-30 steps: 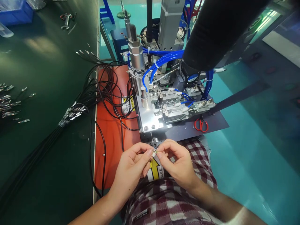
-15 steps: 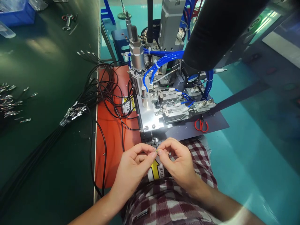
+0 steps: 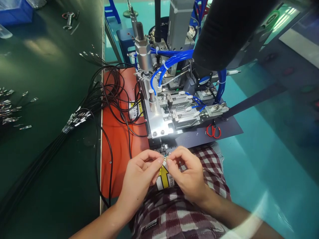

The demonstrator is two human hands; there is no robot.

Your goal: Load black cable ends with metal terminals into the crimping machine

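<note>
Low in the middle, my left hand point(image 3: 143, 172) and my right hand point(image 3: 188, 172) meet fingertip to fingertip above a yellow arrow label point(image 3: 164, 177). Both are pinched around fine, thin wires point(image 3: 165, 157), whitish and greenish, which show between the fingertips; their exact ends are too small to make out. Just beyond the fingers is the front edge of a metal machine point(image 3: 159, 126) with a small dark fixture point(image 3: 163, 148). A black cable point(image 3: 129, 142) runs down behind my left hand.
Black cables point(image 3: 92, 89) with silver connectors cross the red mat point(image 3: 119, 146) and dark green table point(image 3: 50, 159) at left. Red-handled scissors point(image 3: 213, 131) lie right of the machine. A thick black tube point(image 3: 224, 33) hangs at upper right. A wrench point(image 3: 69, 21) lies far left.
The fingertips have drawn slightly apart, and more of the thin wires shows between them. The view has shifted a little, with the machine and table slightly up and left.
</note>
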